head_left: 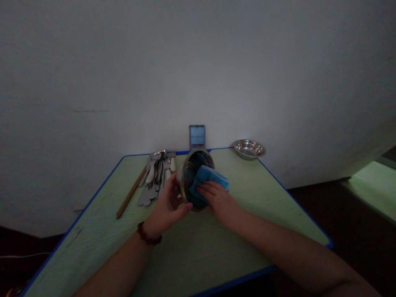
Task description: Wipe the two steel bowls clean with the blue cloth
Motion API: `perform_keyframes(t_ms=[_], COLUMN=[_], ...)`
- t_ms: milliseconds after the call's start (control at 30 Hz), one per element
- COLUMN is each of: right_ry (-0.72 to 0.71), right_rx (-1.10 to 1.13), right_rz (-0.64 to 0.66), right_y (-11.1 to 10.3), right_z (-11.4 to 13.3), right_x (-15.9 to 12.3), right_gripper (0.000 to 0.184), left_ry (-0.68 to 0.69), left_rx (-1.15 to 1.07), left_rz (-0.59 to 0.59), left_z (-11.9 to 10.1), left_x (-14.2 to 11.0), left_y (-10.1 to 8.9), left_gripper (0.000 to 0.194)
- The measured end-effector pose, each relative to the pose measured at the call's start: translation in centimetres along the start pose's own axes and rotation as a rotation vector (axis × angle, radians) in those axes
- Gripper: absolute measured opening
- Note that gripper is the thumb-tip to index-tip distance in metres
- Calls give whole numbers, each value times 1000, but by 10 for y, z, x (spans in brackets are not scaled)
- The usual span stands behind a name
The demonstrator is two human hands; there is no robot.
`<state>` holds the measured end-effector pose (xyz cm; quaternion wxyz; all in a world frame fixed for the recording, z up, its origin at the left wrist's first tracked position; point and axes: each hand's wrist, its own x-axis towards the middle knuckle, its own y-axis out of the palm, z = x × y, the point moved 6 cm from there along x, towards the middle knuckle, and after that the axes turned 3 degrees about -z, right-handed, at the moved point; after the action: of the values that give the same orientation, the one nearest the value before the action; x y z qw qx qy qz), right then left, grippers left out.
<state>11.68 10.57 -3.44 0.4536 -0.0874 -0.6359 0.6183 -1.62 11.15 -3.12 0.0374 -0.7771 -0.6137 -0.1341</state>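
Note:
A shiny metal bowl (183,181) is tipped on its side above the table, its opening turned to the right. My left hand (171,204) grips its left side, with the thumb by the lower rim and the fingers behind. A folded blue cloth (213,175) reaches into the bowl's mouth. My right hand (218,200) is closed on this cloth and presses it against the inside, fingers pointing left. Part of the cloth inside the bowl is dark and hard to make out.
Left of the bowl lies a pile of metal cutlery (157,171), forks and spoons among it, beside a wooden stick (131,192). A shallow metal bowl (249,149) sits at the table's back right corner. Against the wall stands a phone-like screen (197,137). The pale green table (262,198) has blue edging.

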Motion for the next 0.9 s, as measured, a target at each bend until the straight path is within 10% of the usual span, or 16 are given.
perform_keyframes(t_ms=[567, 900], right_ry=[-37, -72], right_rx=[-47, -87], right_rz=[-8, 52], right_y=[1, 7], right_z=[2, 5], right_x=[1, -1], right_gripper=[32, 32], left_ry=[-43, -260], left_rx=[-91, -289], left_rz=[-31, -72], left_z=[9, 7], left_x=[2, 4], left_y=[-2, -7], left_gripper=[93, 49])
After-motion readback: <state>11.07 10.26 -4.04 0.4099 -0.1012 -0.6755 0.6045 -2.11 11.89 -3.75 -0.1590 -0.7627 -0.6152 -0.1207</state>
